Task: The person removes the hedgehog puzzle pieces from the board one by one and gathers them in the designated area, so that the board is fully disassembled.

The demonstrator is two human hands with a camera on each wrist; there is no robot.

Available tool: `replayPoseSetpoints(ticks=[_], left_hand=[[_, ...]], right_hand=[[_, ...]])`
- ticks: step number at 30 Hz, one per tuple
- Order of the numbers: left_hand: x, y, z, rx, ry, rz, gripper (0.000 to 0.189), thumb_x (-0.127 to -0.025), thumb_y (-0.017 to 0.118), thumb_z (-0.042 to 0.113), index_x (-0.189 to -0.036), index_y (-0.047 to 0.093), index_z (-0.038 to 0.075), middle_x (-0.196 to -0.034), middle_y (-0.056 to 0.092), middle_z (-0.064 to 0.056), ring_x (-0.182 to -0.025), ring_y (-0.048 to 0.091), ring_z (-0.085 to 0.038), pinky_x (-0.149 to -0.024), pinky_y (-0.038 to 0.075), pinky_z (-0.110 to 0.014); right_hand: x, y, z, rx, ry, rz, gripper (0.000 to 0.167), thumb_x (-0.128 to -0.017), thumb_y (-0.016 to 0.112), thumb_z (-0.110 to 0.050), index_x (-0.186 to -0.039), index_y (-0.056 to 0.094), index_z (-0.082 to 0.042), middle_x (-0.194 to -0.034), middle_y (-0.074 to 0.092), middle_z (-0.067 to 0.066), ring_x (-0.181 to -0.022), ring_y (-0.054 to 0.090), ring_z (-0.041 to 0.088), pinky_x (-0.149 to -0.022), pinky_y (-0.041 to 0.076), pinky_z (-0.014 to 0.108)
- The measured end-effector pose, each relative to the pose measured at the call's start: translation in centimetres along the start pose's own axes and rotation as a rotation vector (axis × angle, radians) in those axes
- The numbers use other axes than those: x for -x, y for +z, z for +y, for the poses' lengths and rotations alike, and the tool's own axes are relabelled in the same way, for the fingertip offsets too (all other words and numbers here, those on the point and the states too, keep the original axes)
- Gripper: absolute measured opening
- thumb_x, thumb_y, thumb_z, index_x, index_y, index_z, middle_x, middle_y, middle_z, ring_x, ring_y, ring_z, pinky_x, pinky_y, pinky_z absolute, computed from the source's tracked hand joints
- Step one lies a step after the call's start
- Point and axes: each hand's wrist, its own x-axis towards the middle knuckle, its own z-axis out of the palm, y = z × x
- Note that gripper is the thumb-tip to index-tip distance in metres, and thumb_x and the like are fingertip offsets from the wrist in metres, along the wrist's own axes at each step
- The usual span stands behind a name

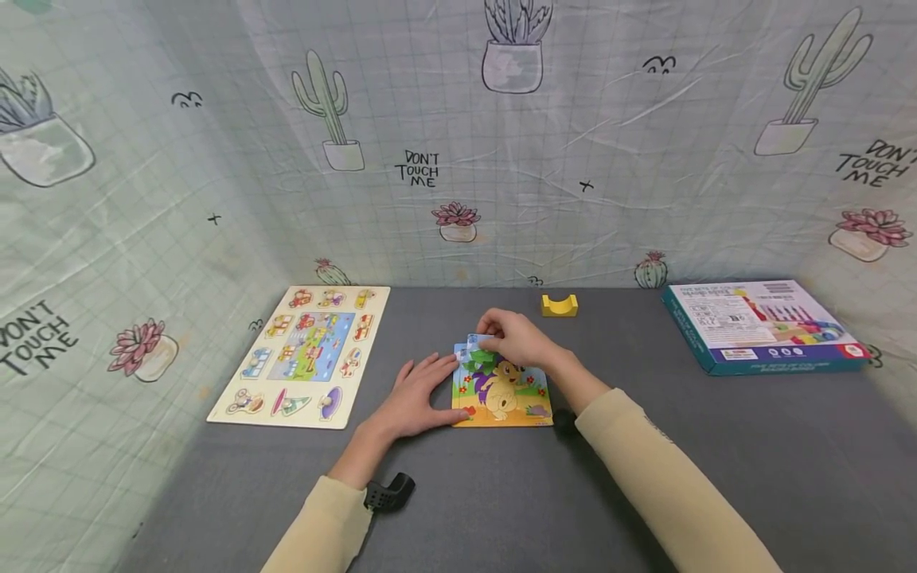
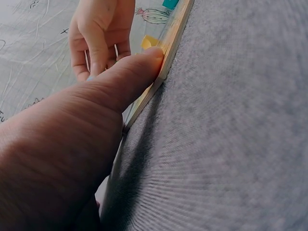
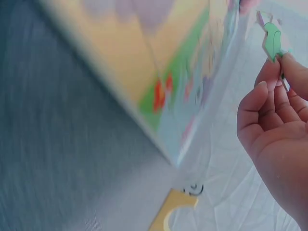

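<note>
A square jigsaw puzzle (image 1: 512,402) with a yellow hedgehog-like animal lies on the dark table at the centre. Over its top left part, my right hand (image 1: 521,338) pinches a green jigsaw piece (image 3: 273,42) between thumb and fingertips. The head view shows a pale blue edge of that piece by the fingertips. My left hand (image 1: 415,402) rests at the puzzle's left side with its fingers extended. Its thumb lies on the lower left corner, and its fingertips touch the upper left edge. In the left wrist view the thumb (image 2: 130,74) presses on the wooden board's rim.
To the left lies a cream picture board (image 1: 365,318) with several small shapes. A yellow block (image 1: 559,307) with a curved notch stands behind the puzzle, to the right. A teal and purple box (image 1: 774,330) lies at the far right. Printed cloth (image 1: 530,175) walls surround the table.
</note>
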Motion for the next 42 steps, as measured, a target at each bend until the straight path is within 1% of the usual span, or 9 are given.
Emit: replayPoseSetpoints(ticks=[4,8,11,17,23,27,35,42], left_hand=[[0.0,0.1,0.0,0.012,-0.002,0.006,0.088,-0.085,0.074,0.057,-0.155,0.043,0.012,-0.159,0.039,-0.003,-0.150,0.023,-0.030,-0.117,0.006,-0.060],[-0.1,0.1,-0.1,0.018,-0.005,0.003,0.089,-0.085,0.075,0.056,-0.155,0.043,0.012,-0.159,0.039,-0.003,-0.150,0.023,-0.030,-0.117,0.006,-0.059],[-0.1,0.0,0.0,0.022,-0.006,-0.005,0.089,-0.085,0.075,0.055,-0.155,0.043,0.012,-0.159,0.038,-0.002,-0.150,0.022,-0.030,-0.117,0.005,-0.059],[0.0,-0.2,0.0,0.034,-0.011,-0.022,0.088,-0.085,0.076,0.054,-0.155,0.043,0.011,-0.160,0.037,-0.002,-0.151,0.021,-0.030,-0.118,0.003,-0.059],[0.1,-0.2,-0.1,0.039,-0.018,-0.031,0.088,-0.086,0.076,0.053,-0.156,0.041,0.011,-0.161,0.037,-0.003,-0.151,0.019,-0.030,-0.118,0.002,-0.058],[0.0,-0.2,-0.1,0.042,-0.019,-0.035,0.089,-0.086,0.076,0.052,-0.156,0.041,0.011,-0.161,0.037,-0.003,-0.151,0.019,-0.030,-0.118,0.002,-0.058],[0.0,-0.2,-0.1,0.027,-0.008,-0.030,0.088,-0.086,0.076,0.052,-0.156,0.041,0.012,-0.161,0.037,-0.002,-0.151,0.019,-0.030,-0.118,0.003,-0.058],[0.1,-0.2,-0.2,0.024,-0.006,-0.030,0.088,-0.086,0.075,0.053,-0.156,0.041,0.012,-0.161,0.037,-0.002,-0.151,0.020,-0.030,-0.118,0.003,-0.058]], right_hand=[[0.5,-1.4,0.5,-0.024,-0.020,-0.006,0.010,-0.100,0.064,-0.007,-0.109,0.061,-0.003,-0.095,0.061,0.007,-0.085,0.059,0.024,-0.076,0.049,0.036],[1.1,-3.0,1.2,-0.038,-0.010,-0.002,0.008,-0.101,0.062,-0.006,-0.107,0.060,-0.001,-0.093,0.060,0.008,-0.083,0.057,0.025,-0.076,0.048,0.036],[1.6,-4.1,1.8,-0.030,0.003,0.000,0.008,-0.101,0.062,-0.005,-0.107,0.059,0.000,-0.093,0.059,0.009,-0.083,0.054,0.023,-0.077,0.047,0.036],[2.7,-6.1,3.7,0.002,0.010,-0.013,0.010,-0.100,0.062,-0.005,-0.106,0.059,0.003,-0.091,0.059,0.010,-0.081,0.053,0.022,-0.074,0.046,0.035],[3.5,-7.5,5.5,0.033,0.042,-0.019,0.011,-0.100,0.062,-0.005,-0.107,0.059,0.003,-0.092,0.061,0.009,-0.083,0.054,0.023,-0.076,0.046,0.039],[3.8,-8.1,6.4,0.049,0.071,-0.016,0.013,-0.101,0.061,-0.006,-0.108,0.060,0.004,-0.094,0.060,0.009,-0.085,0.053,0.024,-0.077,0.046,0.041],[4.2,-8.3,7.5,0.051,0.127,-0.021,0.014,-0.101,0.061,-0.007,-0.109,0.060,0.004,-0.092,0.060,0.010,-0.083,0.053,0.023,-0.075,0.044,0.037],[4.0,-8.0,8.7,0.041,0.129,-0.027,0.013,-0.101,0.061,-0.007,-0.107,0.060,0.004,-0.092,0.060,0.009,-0.083,0.053,0.022,-0.074,0.044,0.035]])
